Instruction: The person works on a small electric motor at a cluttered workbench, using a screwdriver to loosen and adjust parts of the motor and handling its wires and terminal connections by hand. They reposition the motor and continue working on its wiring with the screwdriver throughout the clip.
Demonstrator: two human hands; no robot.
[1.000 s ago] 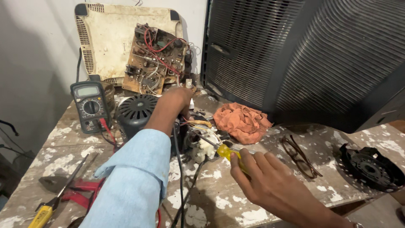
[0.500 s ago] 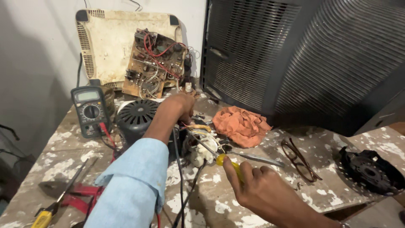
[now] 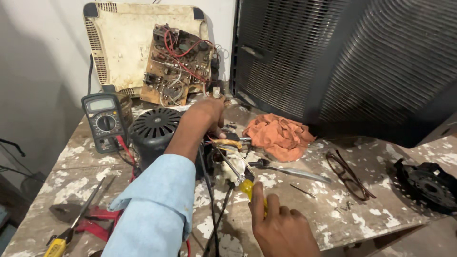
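My left hand (image 3: 205,114), in a light blue sleeve, reaches forward and grips the top of a small motor assembly (image 3: 223,157) with coloured wires, next to a black finned motor housing (image 3: 153,129). My right hand (image 3: 282,227) holds a yellow-handled screwdriver (image 3: 240,177) near the bench's front edge. Its metal shaft slants up and left, and its tip is in the assembly just below my left hand.
A multimeter (image 3: 102,120) with red leads stands at left. A circuit board (image 3: 177,64) leans on a cream casing behind. An orange rag (image 3: 280,134), another screwdriver (image 3: 290,171), glasses (image 3: 350,173), a black round part (image 3: 431,183) and pliers (image 3: 71,223) lie on the paint-flecked bench (image 3: 371,209).
My right hand has brought the screwdriver down and in toward the assembly, its tip now under my left hand. My left hand stays on the assembly.
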